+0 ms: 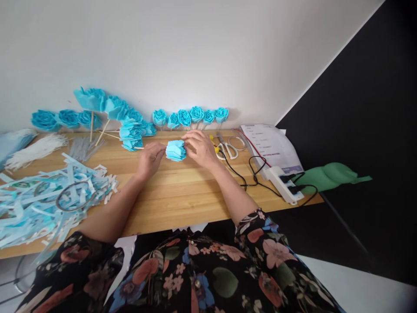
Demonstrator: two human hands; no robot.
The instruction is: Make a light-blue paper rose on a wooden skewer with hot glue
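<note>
A light blue folded paper flower sits between both of my hands just above the wooden table. My left hand grips its left side. My right hand curls over its right side and top. A thin wooden stick runs leftward from under my left hand toward a pile of finished blue paper roses.
A row of blue roses leans on the wall. Paper strips and scraps with a wire ring cover the table's left. Scissors, a tape ring, papers, a power strip with black cables and green cloth lie right.
</note>
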